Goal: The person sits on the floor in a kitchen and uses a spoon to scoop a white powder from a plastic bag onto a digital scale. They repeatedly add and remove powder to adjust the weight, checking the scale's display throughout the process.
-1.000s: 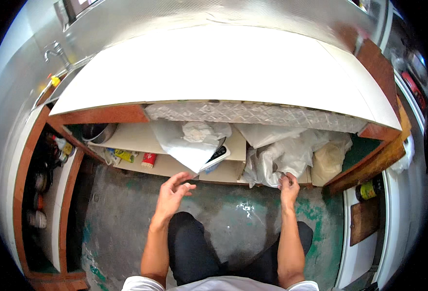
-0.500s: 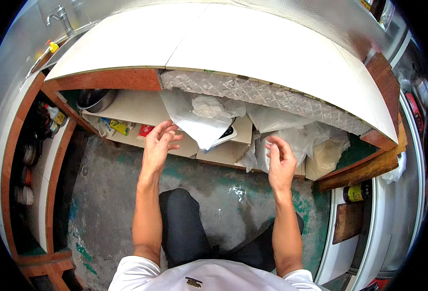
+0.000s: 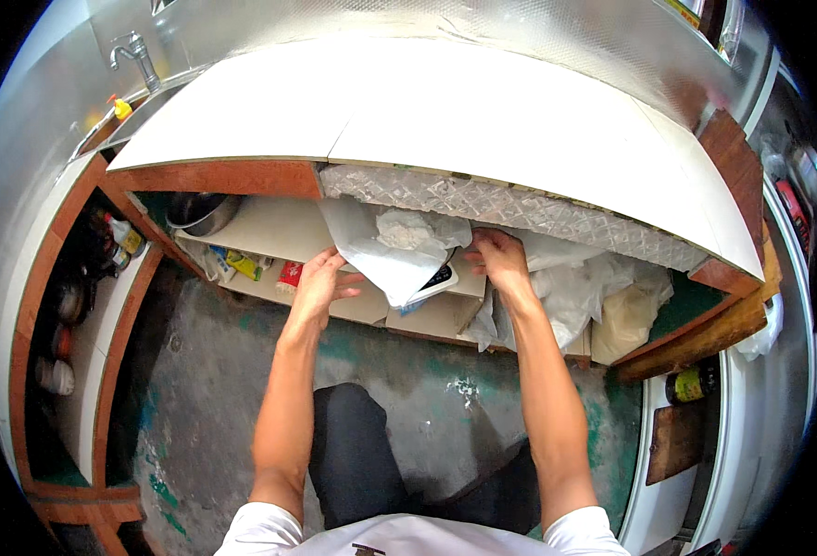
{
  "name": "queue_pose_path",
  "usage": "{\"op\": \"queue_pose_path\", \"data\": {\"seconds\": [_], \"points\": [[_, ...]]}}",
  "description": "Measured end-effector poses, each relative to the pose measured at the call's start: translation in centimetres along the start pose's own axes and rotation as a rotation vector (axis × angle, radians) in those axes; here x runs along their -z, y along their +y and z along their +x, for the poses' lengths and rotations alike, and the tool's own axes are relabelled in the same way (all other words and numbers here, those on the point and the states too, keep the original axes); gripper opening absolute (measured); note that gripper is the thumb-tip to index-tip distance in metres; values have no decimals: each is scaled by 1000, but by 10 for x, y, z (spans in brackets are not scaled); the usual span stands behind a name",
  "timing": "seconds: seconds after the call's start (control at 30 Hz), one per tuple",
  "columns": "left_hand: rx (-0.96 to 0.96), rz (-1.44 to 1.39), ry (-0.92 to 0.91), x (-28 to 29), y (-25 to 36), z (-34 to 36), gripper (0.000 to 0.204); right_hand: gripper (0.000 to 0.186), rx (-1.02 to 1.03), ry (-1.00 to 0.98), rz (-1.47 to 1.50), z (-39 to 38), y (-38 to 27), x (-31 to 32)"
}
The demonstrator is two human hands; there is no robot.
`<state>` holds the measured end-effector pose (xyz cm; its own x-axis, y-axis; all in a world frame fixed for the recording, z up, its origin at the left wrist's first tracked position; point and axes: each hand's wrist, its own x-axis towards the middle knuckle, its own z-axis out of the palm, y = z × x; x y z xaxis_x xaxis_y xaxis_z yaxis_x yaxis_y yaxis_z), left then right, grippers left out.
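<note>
A clear plastic bag [image 3: 371, 246] holding white powder [image 3: 406, 230] lies spread on a white device with a dark panel [image 3: 443, 278], probably a kitchen scale, on the cabinet shelf. My left hand [image 3: 320, 289] is beside the bag's left edge, fingers apart and holding nothing, its fingertips close to the plastic. At the bag's right edge is my right hand [image 3: 501, 261], fingers bent and spread toward the plastic. Whether those fingertips touch the bag is hard to see.
Above the shelf runs a white countertop [image 3: 520, 111] with a padded, wrapped front edge [image 3: 510, 206]. More plastic bags [image 3: 566, 292] fill the shelf's right part. A metal pot [image 3: 203, 215] and small packets [image 3: 242, 264] are at left. A wooden board [image 3: 696, 341] juts out at right.
My right hand has moved left and farther in, to the bag's right edge. The left hand has come slightly nearer the bag's left side. The whole view has shifted a little.
</note>
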<state>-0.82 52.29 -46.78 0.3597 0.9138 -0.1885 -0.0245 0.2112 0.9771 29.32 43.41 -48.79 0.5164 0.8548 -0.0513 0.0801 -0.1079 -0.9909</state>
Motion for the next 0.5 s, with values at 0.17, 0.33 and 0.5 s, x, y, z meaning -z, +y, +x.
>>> {"op": "queue_pose_path", "data": {"seconds": [0.17, 0.33, 0.5], "points": [[43, 10, 54, -11, 1, -3, 46, 32, -59, -59, -42, 9, -11, -7], [46, 7, 37, -1, -3, 1, 48, 32, -63, -24, 2, 4, -9, -3], [55, 2, 49, 1, -2, 5, 48, 32, -13, -42, -60, 4, -3, 8]]}}
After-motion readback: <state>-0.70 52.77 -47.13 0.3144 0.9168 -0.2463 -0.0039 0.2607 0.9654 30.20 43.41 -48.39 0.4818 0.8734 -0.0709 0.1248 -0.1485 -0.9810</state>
